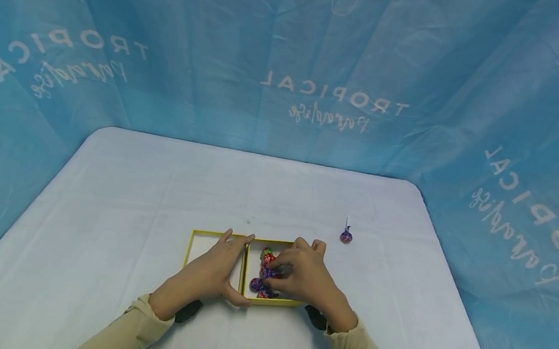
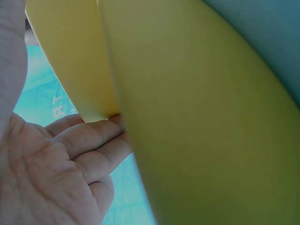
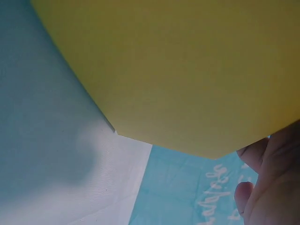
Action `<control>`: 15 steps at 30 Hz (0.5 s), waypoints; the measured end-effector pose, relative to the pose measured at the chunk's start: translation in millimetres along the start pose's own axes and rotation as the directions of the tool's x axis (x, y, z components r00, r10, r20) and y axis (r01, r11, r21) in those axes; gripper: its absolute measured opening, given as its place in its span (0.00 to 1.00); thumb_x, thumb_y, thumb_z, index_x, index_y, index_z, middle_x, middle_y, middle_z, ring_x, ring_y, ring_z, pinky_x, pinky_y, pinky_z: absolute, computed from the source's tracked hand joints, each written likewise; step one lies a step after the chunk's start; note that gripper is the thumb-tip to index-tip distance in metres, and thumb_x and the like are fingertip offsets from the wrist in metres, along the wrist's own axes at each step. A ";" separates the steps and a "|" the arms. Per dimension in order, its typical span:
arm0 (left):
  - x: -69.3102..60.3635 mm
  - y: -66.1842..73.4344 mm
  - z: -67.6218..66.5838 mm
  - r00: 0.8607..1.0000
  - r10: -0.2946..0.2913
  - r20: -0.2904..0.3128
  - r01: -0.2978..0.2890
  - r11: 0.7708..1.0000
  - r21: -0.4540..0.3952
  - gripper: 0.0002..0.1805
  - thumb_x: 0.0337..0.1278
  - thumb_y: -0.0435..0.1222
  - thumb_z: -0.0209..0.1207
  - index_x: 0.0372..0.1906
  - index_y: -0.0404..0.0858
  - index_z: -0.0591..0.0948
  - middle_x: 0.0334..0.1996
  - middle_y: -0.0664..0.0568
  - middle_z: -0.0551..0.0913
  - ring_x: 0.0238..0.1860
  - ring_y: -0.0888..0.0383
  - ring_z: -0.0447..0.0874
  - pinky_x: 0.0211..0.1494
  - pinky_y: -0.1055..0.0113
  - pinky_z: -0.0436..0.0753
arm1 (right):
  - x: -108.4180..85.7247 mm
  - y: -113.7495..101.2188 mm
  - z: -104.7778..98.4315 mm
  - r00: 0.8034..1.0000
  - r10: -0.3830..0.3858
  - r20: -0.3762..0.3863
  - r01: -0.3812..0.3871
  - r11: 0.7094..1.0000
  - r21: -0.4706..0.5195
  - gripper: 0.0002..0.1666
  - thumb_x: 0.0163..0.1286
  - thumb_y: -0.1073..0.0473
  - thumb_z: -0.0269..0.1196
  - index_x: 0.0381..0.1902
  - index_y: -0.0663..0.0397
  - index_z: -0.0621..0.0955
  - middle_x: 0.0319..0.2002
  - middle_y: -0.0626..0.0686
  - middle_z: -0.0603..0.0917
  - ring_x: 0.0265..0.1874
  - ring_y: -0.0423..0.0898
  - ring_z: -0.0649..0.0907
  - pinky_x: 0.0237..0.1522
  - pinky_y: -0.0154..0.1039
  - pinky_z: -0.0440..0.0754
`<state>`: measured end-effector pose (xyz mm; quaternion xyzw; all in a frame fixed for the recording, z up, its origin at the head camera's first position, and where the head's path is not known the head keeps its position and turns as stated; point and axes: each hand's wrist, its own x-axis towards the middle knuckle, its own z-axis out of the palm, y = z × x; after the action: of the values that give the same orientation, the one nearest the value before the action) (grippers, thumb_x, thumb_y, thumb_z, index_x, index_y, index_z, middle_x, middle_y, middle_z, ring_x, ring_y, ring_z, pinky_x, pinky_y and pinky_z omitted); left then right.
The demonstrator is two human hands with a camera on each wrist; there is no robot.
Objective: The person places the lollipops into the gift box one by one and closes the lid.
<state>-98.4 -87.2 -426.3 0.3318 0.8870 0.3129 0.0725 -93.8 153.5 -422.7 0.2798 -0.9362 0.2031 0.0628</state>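
Observation:
A yellow box with a white inside lies open, its left half (image 1: 205,240) and right half (image 1: 269,302) side by side. My left hand (image 1: 210,270) spans the box where the halves meet, thumb at the near wall and fingers at the far edge. In the left wrist view, its fingers (image 2: 93,140) touch the yellow outside walls. Over the right half, my right hand (image 1: 303,272) reaches in and pinches a purple-wrapped lollipop (image 1: 267,273) between thumb and fingers. Beside it lie a red-and-green lollipop (image 1: 267,255) and another purple one (image 1: 255,285); the hand hides part of the pile.
A single purple lollipop (image 1: 346,235) lies on the white tablecloth (image 1: 124,200) to the right beyond the box, its stick pointing away. Blue curtains (image 1: 279,48) with white lettering hang behind the table and on both sides.

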 end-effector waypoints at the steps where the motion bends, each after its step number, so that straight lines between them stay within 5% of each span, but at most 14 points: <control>1: -0.4 0.1 0.0 1.000 -0.001 -0.002 0.001 1.000 0.005 0.71 0.24 0.55 0.83 0.74 0.25 0.58 0.67 0.34 0.73 0.68 0.43 0.74 0.83 0.43 0.48 | -0.3 -0.6 0.4 1.000 0.006 0.002 -0.006 1.000 0.002 0.14 0.44 0.42 0.82 0.31 0.30 0.92 0.29 0.29 0.86 0.30 0.33 0.65 0.43 0.47 0.54; 15: 0.3 -1.5 1.5 0.999 0.026 -0.033 -0.025 0.999 0.024 0.72 0.24 0.56 0.82 0.74 0.24 0.58 0.67 0.34 0.73 0.67 0.41 0.74 0.82 0.40 0.50 | -1.3 -3.9 1.6 0.996 0.014 0.094 -0.005 0.995 -0.098 0.12 0.46 0.43 0.81 0.30 0.34 0.92 0.32 0.33 0.89 0.32 0.36 0.66 0.40 0.45 0.54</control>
<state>-99.0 -87.0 -428.4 0.3386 0.8875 0.3087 0.0495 -90.6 150.5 -423.1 0.2813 -0.9482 0.1440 0.0313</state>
